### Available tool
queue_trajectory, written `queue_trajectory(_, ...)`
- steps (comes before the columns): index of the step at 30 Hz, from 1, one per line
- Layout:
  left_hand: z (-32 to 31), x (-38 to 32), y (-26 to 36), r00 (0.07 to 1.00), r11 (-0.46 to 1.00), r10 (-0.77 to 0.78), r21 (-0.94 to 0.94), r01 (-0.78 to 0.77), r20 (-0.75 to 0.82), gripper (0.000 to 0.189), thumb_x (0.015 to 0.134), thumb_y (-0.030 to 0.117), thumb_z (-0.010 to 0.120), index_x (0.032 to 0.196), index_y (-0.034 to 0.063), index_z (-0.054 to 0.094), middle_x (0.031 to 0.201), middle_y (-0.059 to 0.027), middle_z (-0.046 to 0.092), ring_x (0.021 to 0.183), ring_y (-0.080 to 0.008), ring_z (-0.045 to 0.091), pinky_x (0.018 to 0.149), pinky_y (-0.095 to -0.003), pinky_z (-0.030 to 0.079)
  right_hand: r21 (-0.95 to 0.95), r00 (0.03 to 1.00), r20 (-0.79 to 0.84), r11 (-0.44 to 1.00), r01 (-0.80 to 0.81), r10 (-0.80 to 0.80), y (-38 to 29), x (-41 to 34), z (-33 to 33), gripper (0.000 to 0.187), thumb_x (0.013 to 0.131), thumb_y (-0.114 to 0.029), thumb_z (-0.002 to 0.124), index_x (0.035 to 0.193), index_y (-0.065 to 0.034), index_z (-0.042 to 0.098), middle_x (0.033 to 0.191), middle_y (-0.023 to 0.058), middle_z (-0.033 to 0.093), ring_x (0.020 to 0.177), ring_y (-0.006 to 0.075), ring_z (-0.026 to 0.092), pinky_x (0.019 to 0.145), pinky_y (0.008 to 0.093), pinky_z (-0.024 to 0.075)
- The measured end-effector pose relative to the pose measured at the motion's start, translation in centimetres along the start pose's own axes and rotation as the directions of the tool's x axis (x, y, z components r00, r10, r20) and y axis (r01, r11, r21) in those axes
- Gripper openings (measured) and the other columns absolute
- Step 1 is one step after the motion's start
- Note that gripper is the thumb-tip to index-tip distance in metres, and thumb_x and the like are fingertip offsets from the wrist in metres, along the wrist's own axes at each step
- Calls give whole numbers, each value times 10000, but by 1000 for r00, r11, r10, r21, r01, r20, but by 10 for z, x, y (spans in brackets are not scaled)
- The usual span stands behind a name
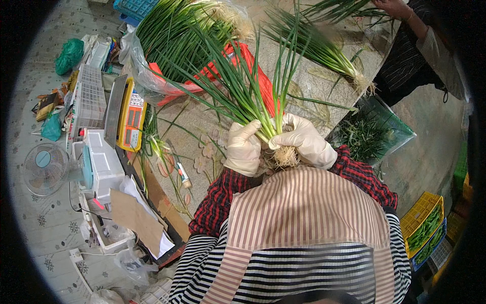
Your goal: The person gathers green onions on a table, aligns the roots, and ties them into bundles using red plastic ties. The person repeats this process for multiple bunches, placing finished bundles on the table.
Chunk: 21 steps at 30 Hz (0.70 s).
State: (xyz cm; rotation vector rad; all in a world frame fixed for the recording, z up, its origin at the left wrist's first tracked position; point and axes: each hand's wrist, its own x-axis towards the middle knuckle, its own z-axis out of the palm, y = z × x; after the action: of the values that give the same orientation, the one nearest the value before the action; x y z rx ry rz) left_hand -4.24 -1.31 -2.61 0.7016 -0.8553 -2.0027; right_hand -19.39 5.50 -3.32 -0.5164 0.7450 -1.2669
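Both my hands wear pale rubber gloves and grip one bunch of scallions (262, 117) in front of my striped apron. Its rooty ends point toward me and its green leaves fan out away from me. My left hand (244, 147) closes around the stalks on the left side. My right hand (303, 140) has its thumb across the white bases, just above the roots. Beyond, a large heap of scallions (178, 49) lies in a clear plastic bag (142, 81) with red plastic beside it. Another scallion bunch (334, 57) rests on the tabletop at the right.
A yellow digital scale (133, 117), loose scallions (155, 140) and a small tube (183, 175) are at the left. Farther left stand a fan (45, 169) and white foam boxes (102, 163). A co-worker's hand (393, 8) holds scallions at the top right. A bag of green trimmings (364, 133) hangs by the table's right edge.
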Motion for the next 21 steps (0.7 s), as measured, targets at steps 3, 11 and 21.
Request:
queue_trajectory(3,-3,0,-2,1000,999,18,-41,-18,-16,280,837,-21,504,1113,-61,534,1020,-141,618,985,-247,589,941,-392,435,4,999,-1,999,38,-38,1,1,1,311,786,55,654,1075,6,551,887,77,643,752,143,629,719,254,507)
queue_trajectory(11,-9,2,2,999,993,40,108,-37,-22,299,818,-26,544,1117,-34,545,1042,-100,617,962,-202,580,917,-336,426,73,997,1,994,82,-83,6,6,-3,378,781,83,641,1129,-25,540,961,42,624,831,129,615,754,246,497)
queue_trajectory(21,20,-3,3,999,967,-48,251,41,22,357,816,-40,562,1172,-20,546,1096,-79,624,974,-178,598,886,-329,465,-13,997,-19,997,75,-76,14,8,-3,493,646,33,725,1094,-6,521,942,22,602,828,108,582,694,255,495)
